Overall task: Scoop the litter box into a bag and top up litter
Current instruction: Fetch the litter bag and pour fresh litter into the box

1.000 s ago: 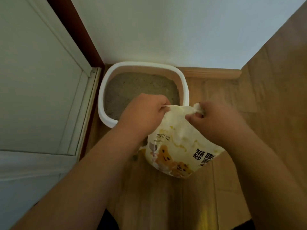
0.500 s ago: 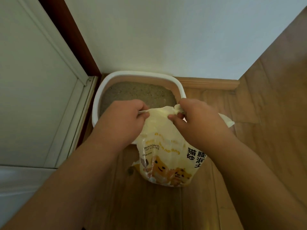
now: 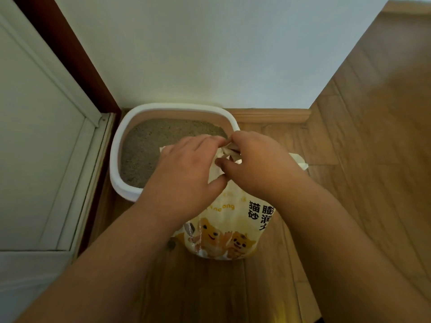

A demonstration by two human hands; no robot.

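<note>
- The litter bag [image 3: 229,231] stands on the floor [image 3: 349,183], directly under both hands, touching the litter box's near rim.
- Left hand [image 3: 186,173] and right hand [image 3: 258,164] both pinch its crumpled top, knuckles almost touching.
- Beyond the hands, the litter box [image 3: 119,155] holds grey litter.
- Seemingly the top-up step: next, the mouth needs opening, then lifting and tipping.

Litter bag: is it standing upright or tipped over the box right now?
Upright. The litter bag stands on the wood floor beside the litter box, its top bunched between the left hand and right hand; nothing pours.
</note>
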